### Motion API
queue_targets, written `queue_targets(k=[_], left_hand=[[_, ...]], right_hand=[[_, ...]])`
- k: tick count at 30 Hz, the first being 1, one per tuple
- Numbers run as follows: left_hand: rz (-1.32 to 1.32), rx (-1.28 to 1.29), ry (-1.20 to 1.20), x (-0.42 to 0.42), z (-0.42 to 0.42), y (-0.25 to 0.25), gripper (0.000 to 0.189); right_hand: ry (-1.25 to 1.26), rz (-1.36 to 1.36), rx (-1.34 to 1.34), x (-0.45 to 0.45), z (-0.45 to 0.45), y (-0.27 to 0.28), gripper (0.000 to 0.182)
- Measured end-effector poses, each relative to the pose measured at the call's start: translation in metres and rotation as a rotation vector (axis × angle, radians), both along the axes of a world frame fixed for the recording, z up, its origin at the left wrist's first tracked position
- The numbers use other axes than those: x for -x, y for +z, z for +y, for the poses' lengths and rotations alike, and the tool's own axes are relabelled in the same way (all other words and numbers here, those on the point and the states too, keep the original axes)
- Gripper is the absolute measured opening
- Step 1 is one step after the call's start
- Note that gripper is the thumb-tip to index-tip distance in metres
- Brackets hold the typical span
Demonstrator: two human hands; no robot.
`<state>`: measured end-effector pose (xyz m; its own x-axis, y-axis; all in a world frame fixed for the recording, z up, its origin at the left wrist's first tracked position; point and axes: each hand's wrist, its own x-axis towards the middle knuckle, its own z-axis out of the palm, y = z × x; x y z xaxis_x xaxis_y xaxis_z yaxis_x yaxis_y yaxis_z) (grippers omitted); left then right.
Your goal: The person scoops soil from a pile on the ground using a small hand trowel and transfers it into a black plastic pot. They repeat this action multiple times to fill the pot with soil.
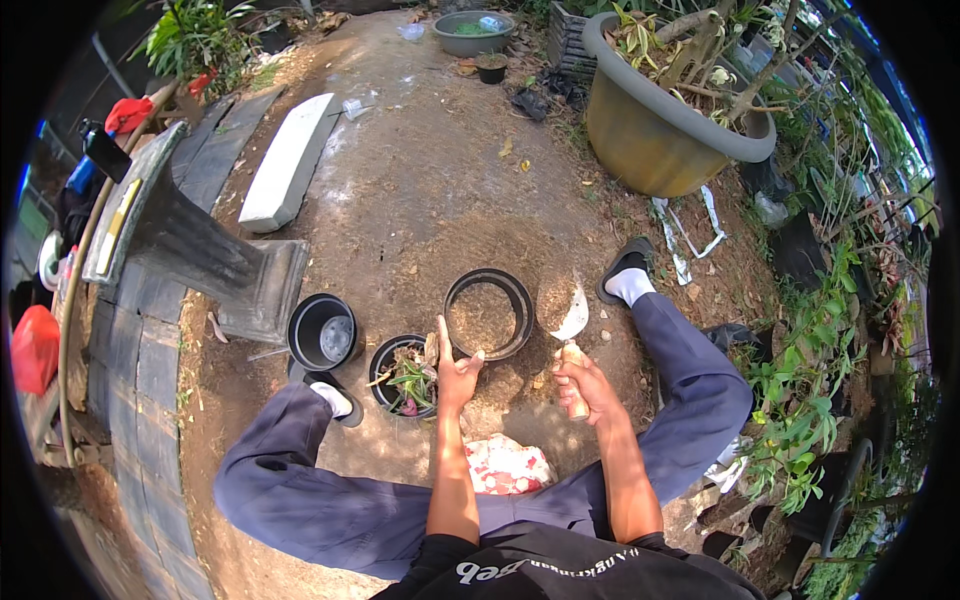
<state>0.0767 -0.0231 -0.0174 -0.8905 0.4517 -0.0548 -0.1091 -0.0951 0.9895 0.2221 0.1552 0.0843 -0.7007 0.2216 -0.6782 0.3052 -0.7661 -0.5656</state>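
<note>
My left hand (458,380) is at the near-left rim of a round black plastic pot (527,330). Its index finger stretches along the outside and its thumb lies on the near edge. Brown, loose growing medium (486,315) shows inside that pot. In my right hand (587,390) is the wooden handle of a hand trowel (574,319); its pale blade carries brown material and points away from me, right of the pot. A smaller black pot with a leafy plant (409,382) stands left of my left wrist. Farther left is another black pot (307,330), with its bare bottom visible.
Between my legs lies a white-and-red patterned bag (510,465). A concrete pedestal (217,247) and a white block (291,161) are on the left. A large planter (645,135) stands at far right, with leafy plants (799,405) nearer. A grey basin (472,45) is ahead.
</note>
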Motion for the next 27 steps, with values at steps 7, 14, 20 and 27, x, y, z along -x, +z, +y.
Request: queue_targets(k=[7, 14, 20, 27], left_hand=[[-0.010, 0.058, -0.031, 0.001, -0.003, -0.007, 0.102], [0.019, 0.067, -0.022, 0.003, -0.007, -0.006, 0.102], [-0.017, 0.078, 0.013, -0.002, -0.003, -0.012, 0.102], [-0.030, 0.063, 0.006, -0.002, -0.006, -0.021, 0.103]], right_hand=[[0.040, -0.003, -0.058, 0.014, -0.004, 0.001, 0.027], [0.062, -0.003, -0.055, -0.007, -0.012, 0.002, 0.028], [0.095, 0.003, -0.124, 0.011, -0.022, 0.001, 0.027], [0.083, -0.010, -0.076, 0.018, -0.039, -0.016, 0.028]])
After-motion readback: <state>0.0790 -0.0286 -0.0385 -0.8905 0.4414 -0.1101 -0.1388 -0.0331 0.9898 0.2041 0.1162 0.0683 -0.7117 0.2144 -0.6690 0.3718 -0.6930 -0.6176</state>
